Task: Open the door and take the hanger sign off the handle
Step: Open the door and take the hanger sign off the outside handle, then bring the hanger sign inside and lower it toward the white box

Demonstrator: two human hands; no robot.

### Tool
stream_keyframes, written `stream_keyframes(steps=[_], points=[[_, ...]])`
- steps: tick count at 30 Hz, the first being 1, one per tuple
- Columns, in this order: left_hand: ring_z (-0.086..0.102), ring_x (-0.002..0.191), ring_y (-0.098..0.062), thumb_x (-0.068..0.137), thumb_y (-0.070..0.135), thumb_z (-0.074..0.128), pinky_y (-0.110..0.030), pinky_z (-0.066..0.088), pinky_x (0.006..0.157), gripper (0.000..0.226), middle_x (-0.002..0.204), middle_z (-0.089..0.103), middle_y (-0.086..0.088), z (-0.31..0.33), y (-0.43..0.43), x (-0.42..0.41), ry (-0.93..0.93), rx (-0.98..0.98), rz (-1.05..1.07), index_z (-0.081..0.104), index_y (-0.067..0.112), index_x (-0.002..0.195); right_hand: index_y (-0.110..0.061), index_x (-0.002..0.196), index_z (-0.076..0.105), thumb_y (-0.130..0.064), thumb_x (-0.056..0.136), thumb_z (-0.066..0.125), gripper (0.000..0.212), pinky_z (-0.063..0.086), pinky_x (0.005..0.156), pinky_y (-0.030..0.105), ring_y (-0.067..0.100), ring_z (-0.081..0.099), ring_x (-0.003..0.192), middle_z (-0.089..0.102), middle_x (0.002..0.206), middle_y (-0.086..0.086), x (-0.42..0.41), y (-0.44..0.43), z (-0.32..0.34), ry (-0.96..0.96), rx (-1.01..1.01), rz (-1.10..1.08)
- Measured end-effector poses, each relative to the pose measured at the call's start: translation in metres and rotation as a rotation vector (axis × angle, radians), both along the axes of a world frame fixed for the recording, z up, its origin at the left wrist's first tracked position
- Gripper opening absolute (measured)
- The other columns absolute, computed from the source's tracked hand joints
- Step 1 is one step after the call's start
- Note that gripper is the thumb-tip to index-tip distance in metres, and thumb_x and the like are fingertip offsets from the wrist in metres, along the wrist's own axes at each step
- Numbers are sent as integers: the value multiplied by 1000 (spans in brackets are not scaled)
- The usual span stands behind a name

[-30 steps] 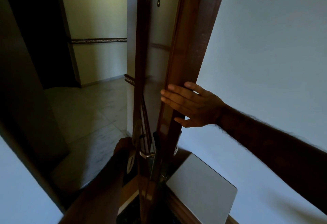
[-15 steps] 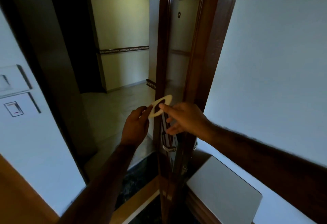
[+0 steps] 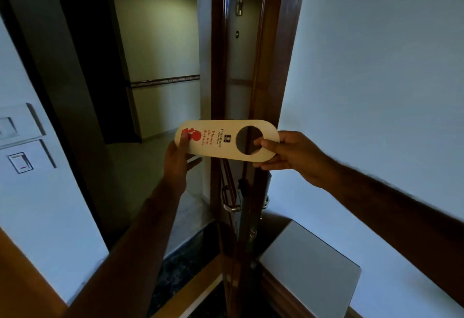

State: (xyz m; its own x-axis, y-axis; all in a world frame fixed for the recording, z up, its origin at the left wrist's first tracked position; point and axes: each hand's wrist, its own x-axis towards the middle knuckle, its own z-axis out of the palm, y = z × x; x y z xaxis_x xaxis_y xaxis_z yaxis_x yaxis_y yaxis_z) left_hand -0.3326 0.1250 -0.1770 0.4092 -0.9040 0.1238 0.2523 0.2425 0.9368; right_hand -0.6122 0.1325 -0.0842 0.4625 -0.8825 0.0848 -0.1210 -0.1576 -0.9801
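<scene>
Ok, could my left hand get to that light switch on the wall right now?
Probably not yet: the left hand grips the hanger sign. The way to the light switch looks open.

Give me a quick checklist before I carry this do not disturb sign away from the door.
1. Door open: ok, it stands ajar.
2. Sign off the door handle: ok, held above it.
3. Left hand grips the printed end: ok.
4. Right hand grips the hole end, thumb at the hole: ok.
5. Sign undamaged: ok on the visible face; its back cannot be told.
</scene>
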Motion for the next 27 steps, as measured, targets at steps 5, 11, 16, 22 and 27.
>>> stream_keyframes(steps=[5, 11, 16, 22, 27], points=[[75, 113, -29, 106, 19, 60, -35, 67, 80, 12, 115, 77, -5, 39, 7, -20, 51, -305, 42, 66, 15, 115, -11, 120, 74, -32, 91, 71, 36, 64, 76, 31, 33, 78, 97, 79, 106, 15, -59, -15, 11, 10, -66, -16], [78, 100, -15, 107, 10, 57, -19, 63, 72, 17, 107, 80, 6, 98, 15, -92, -320, -546, 19, 69, 17, 116, -11, 107, 79, -32, 84, 81, 31, 62, 72, 27, 32, 78, 95, 80, 102, 17, -144, -58, 16, -45, -100, -259], [76, 100, -20, 103, 33, 58, -26, 64, 70, 29, 119, 74, -1, 105, 2, -163, -596, -549, 19, 65, 18, 126, -3, 107, 76, -24, 86, 83, 30, 63, 76, 28, 34, 77, 97, 79, 105, 17, -200, -109, 3, -166, -53, -409], [75, 98, -17, 106, 24, 62, -2, 55, 79, 27, 123, 75, -8, 57, -62, -245, -918, -413, 59, 69, 12, 129, 6, 125, 63, -7, 99, 66, 29, 61, 92, 39, 39, 74, 102, 72, 117, 25, -271, -163, -58, -261, 109, -485], [71, 109, -14, 105, 22, 64, -30, 63, 89, 31, 126, 75, -7, -31, -136, -301, -851, -124, 25, 69, 14, 134, -2, 115, 61, -3, 95, 71, 22, 66, 74, 32, 28, 78, 74, 75, 98, 23, -321, -204, -143, -236, 249, -741]])
